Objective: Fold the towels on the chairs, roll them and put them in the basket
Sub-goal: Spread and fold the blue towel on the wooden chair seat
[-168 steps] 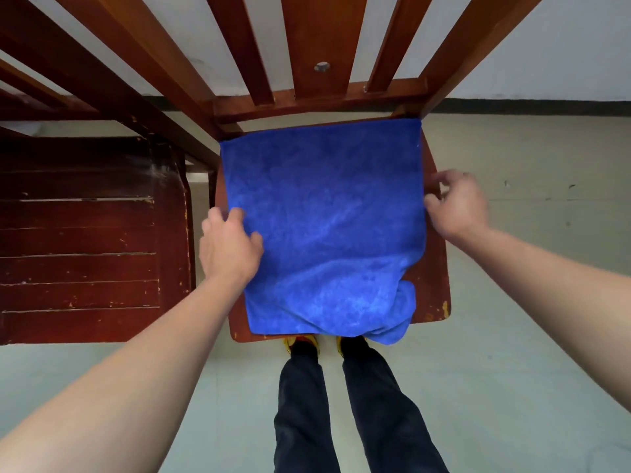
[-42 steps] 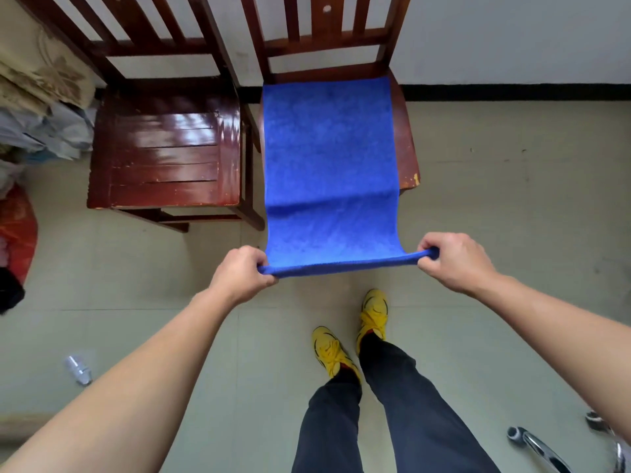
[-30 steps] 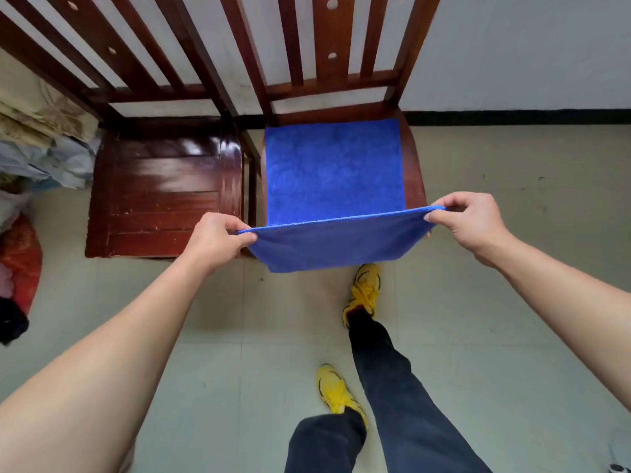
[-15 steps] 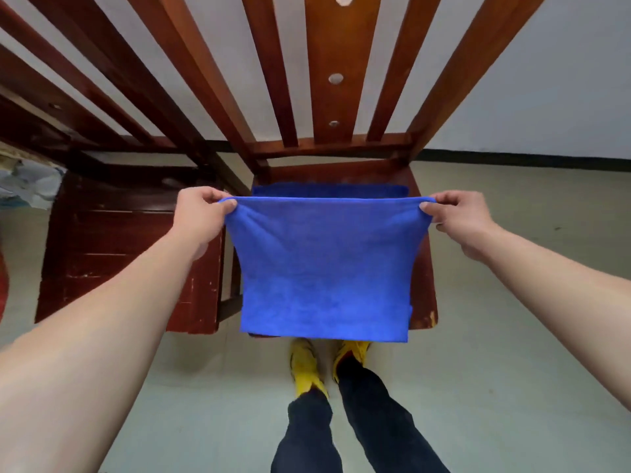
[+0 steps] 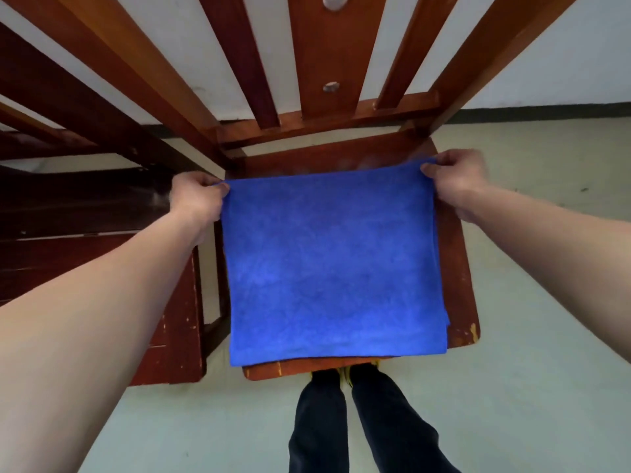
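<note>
Blue towel (image 5: 327,261), folded double on the chair seat (image 5: 457,268) — far corners pinched in left grip (image 5: 199,196) and right grip (image 5: 454,179), likely to square both layers flat ahead of rolling.

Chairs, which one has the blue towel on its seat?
The lighter reddish chair on the right: the blue towel lies folded on its seat, left hand and right hand pinching its far corners. The darker chair beside it shows only wood.

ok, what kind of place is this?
Probably a plain indoor room, home or workplace unclear: a wooden slat-back chair holding the blue towel, a darker chair beside it, white wall, dark skirting, pale floor.
</note>
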`<state>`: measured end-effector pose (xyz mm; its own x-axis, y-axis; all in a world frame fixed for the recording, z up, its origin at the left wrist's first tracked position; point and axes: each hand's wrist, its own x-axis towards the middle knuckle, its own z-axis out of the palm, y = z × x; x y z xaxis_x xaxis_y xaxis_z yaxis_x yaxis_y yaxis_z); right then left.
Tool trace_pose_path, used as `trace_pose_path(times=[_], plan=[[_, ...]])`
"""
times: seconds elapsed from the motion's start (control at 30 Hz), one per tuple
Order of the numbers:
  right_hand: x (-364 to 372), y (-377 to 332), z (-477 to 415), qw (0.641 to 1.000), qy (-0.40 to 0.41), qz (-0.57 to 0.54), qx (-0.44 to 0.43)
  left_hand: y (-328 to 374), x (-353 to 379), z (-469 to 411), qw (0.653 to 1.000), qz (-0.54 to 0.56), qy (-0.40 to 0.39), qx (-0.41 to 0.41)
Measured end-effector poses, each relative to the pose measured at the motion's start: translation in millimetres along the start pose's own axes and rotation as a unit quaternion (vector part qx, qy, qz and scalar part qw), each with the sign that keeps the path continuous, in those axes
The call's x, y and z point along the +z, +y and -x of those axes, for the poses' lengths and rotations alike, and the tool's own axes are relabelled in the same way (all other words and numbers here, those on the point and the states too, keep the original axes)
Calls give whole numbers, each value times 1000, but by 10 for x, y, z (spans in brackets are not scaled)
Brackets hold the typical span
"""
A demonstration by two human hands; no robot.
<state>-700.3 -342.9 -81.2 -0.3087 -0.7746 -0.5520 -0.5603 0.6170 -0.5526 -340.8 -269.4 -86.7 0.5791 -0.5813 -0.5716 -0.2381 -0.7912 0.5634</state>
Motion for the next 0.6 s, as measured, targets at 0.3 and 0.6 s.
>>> trace_pose_path(times=[0.3, 0.6], plan=[[-46, -29, -52, 950, 30, 306, -61, 47, 92, -146, 990, -124, 59, 19], [184, 303, 858, 984, -150, 78, -62, -264, 268, 938, 973, -176, -90, 123]])
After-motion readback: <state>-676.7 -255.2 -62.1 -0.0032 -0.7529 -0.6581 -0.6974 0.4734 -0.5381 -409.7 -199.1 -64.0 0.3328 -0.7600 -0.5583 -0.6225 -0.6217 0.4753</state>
